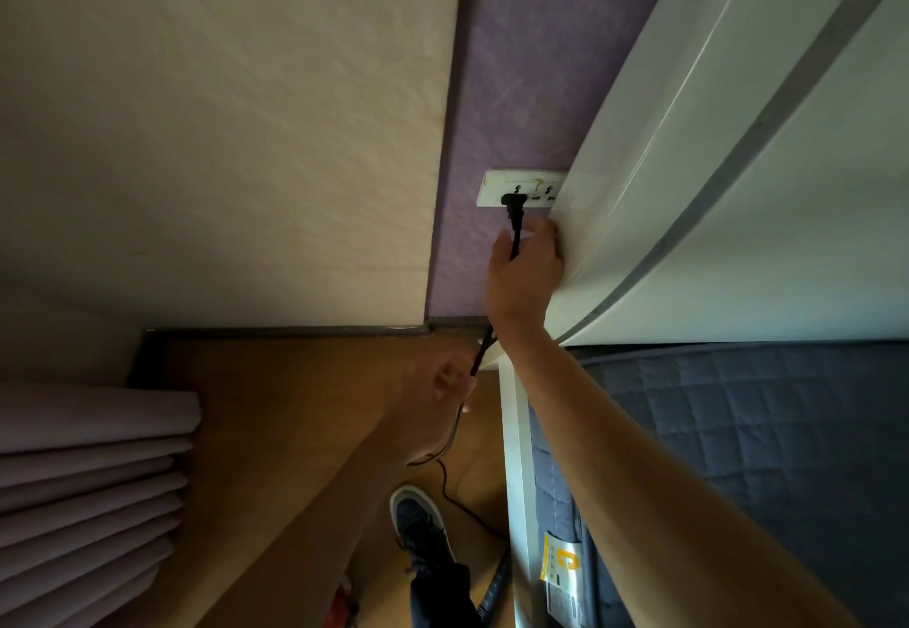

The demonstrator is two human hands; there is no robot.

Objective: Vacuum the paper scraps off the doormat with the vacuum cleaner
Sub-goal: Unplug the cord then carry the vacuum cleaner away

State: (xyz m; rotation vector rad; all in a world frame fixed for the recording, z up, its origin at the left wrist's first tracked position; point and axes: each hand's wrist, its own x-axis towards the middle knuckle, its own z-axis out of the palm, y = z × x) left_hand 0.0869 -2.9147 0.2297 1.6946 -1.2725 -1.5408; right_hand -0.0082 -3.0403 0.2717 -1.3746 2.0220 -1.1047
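Plug (514,207) sits in wall socket (492,191)
Right grip (524,268) clasps the cord (481,354) under it; left grip (442,401) pinches the cord lower.

Large "C" on the yellow tag (560,562) at the mattress (738,431) side, smaller print below unreadable

A home bedroom: a quilted mattress (762,431) on a white bed frame (516,460) lies below the right grip (524,268), pleated curtains (88,480) hang far to its lower left, and a wall socket (497,187) sits just above it.
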